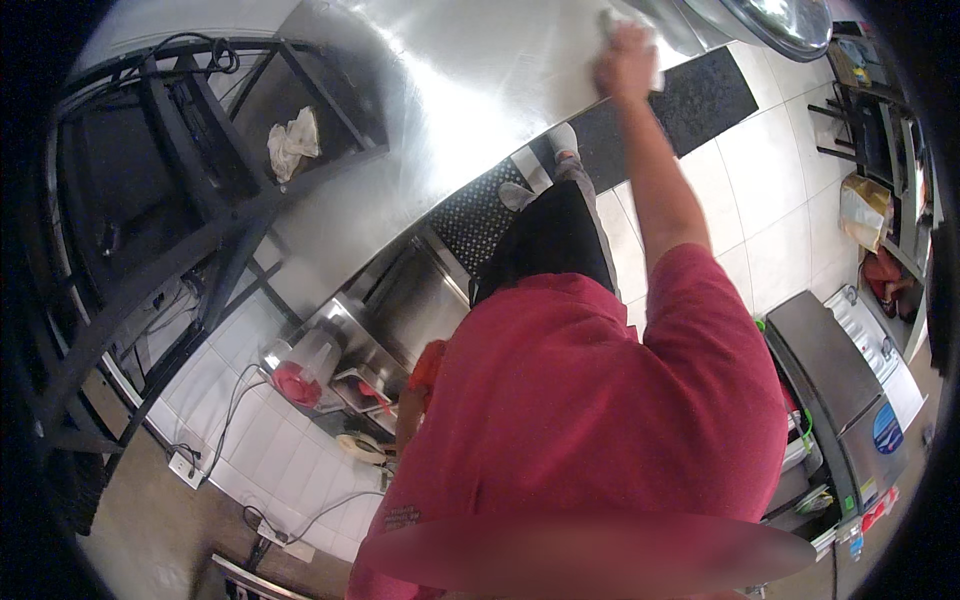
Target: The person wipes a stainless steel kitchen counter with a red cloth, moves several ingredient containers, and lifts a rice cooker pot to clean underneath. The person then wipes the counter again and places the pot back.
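My right arm stretches forward over a stainless steel counter. At its far end my right hand is blurred, closed around a white cloth that shows at its edges. The hand rests on the steel close to the counter's edge. On the other side, my torso hides much of my left hand. A bunched red cloth shows at that hand, and the fingers seem to grip it.
A black metal frame with cables stands at the left, with a crumpled white cloth inside it. Clear plastic containers sit by the tiled wall. A large shiny metal bowl is beyond my right hand. Behind, at right, stands a steel-topped unit.
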The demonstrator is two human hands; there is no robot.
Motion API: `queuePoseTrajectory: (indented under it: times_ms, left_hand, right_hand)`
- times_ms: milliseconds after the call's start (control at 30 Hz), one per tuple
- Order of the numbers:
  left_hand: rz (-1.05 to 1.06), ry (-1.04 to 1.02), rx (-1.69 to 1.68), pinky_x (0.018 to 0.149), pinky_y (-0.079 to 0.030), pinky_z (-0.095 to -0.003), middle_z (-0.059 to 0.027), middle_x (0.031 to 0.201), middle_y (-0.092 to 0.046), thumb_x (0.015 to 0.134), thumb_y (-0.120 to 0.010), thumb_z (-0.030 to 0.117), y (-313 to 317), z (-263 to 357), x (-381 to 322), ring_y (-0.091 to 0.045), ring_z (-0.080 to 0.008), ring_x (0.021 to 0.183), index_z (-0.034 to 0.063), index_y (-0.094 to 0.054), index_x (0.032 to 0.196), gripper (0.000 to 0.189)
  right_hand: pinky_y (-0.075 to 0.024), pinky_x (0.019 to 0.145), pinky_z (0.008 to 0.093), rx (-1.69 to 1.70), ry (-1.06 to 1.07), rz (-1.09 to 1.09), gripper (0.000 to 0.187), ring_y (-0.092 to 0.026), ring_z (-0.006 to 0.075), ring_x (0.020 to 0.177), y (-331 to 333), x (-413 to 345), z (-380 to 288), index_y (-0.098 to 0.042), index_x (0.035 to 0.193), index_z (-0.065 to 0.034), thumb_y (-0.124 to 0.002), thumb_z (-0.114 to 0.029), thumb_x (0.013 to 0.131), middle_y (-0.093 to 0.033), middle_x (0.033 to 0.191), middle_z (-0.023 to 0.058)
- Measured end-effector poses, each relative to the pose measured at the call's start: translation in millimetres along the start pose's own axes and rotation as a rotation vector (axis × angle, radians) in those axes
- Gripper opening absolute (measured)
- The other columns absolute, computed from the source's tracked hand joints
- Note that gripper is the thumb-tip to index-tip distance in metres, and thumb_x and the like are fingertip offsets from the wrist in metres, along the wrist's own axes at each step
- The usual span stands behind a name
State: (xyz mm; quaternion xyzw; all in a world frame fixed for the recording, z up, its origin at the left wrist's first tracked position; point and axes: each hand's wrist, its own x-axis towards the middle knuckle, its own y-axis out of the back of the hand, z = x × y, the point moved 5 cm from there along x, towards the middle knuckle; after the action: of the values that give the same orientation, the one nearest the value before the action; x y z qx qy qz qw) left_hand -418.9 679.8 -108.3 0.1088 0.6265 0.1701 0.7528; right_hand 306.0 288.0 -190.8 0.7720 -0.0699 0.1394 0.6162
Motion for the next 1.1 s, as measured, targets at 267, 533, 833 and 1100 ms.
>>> queuePoseTrajectory:
  times_ms: [267, 533, 833, 1100]
  left_hand:
    - [-0.068, -0.106, 0.039, 0.085, -0.05, -0.035, -0.0099, 0.114, -0.066, 0.088, -0.066, 0.029, -8.0, 98.8, 21.3, -0.063, -0.0206, 0.1, -0.003, -0.058, 0.129, 0.052]
    - [-0.17, -0.271, -0.007, 0.083, -0.05, -0.0349, -0.009, 0.111, -0.066, 0.088, -0.065, 0.027, -45.4, 202.0, 66.2, -0.063, -0.02, 0.097, -0.0028, -0.059, 0.127, 0.049]
    - [-0.22, -0.03, 0.088, 0.081, -0.05, -0.0348, -0.008, 0.108, -0.067, 0.089, -0.064, 0.025, -47.2, 91.3, 61.7, -0.063, -0.0194, 0.093, -0.0026, -0.06, 0.125, 0.046]
    - [-0.191, -0.108, 0.003, 0.079, -0.05, -0.0347, -0.0071, 0.105, -0.067, 0.089, -0.063, 0.023, -71.1, 177.3, 60.4, -0.063, -0.0188, 0.09, -0.0025, -0.061, 0.123, 0.042]
  right_hand:
    - [-0.0161, 0.125, 0.0462, 0.626, 0.762, -0.562, 0.058, -0.026, 0.0217, 0.15, 19.1, -218.6, -301.8, -0.052, 0.143, -0.0152, -0.055, -0.01, 0.085, -0.038, 0.158, 0.0038]
    - [-0.0228, 0.121, 0.0485, 0.351, 0.008, -0.033, 0.058, -0.037, 0.0355, 0.143, -46.7, 58.0, -64.8, -0.046, 0.145, -0.0098, -0.051, -0.006, 0.087, -0.041, 0.153, 0.02]
    - [-0.0521, 0.086, 0.0442, 0.407, -1.134, 0.199, 0.035, -0.069, 0.0398, 0.095, 57.0, -112.2, 272.1, -0.069, 0.111, 0.0028, -0.054, -0.019, 0.086, -0.071, 0.101, 0.0249]
    - [-0.0291, 0.118, 0.0465, 0.185, 0.261, -0.113, 0.041, -0.041, 0.0308, 0.142, 10.8, 42.7, 79.7, -0.055, 0.14, -0.0165, -0.046, -0.026, 0.101, -0.048, 0.15, 0.0124]
